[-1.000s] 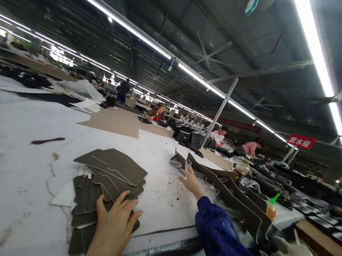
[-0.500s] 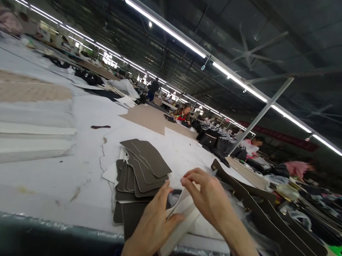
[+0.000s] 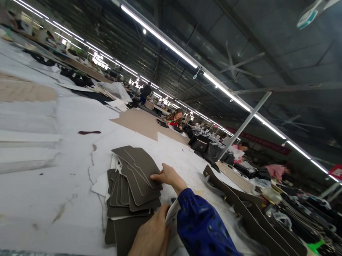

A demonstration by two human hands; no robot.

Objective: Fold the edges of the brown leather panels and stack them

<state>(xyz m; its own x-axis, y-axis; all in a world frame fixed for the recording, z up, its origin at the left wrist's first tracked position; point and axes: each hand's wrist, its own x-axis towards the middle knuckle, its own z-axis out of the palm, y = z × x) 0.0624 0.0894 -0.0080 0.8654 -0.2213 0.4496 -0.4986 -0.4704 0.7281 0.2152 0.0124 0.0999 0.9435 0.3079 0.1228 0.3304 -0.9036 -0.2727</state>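
Note:
A fanned stack of dark grey-brown panels [image 3: 136, 176] with pale edges lies on the white table top. My right hand [image 3: 170, 177], coming from the right in a blue dotted sleeve, is at the stack's right edge. Its fingers are closed at the edge of the top panel, one fingertip lying over it. Lower down, my left hand [image 3: 151, 234] is closed around a cream-white curved piece [image 3: 172, 212]. The blue sleeve covers much of that piece, and the left fingertips are hidden.
Long dark strap-like panels [image 3: 241, 208] with metal fittings lie at the right. Layered beige and white pieces [image 3: 20, 93] are at the left. A thin dark brown piece [image 3: 89, 132] and a large tan sheet [image 3: 137, 122] lie farther back. Co-workers [image 3: 175, 118] sit beyond.
My right hand has left the cream-white piece and moved left and forward to the top panel of the stack. My left hand keeps the piece low in front. The view has shifted slightly.

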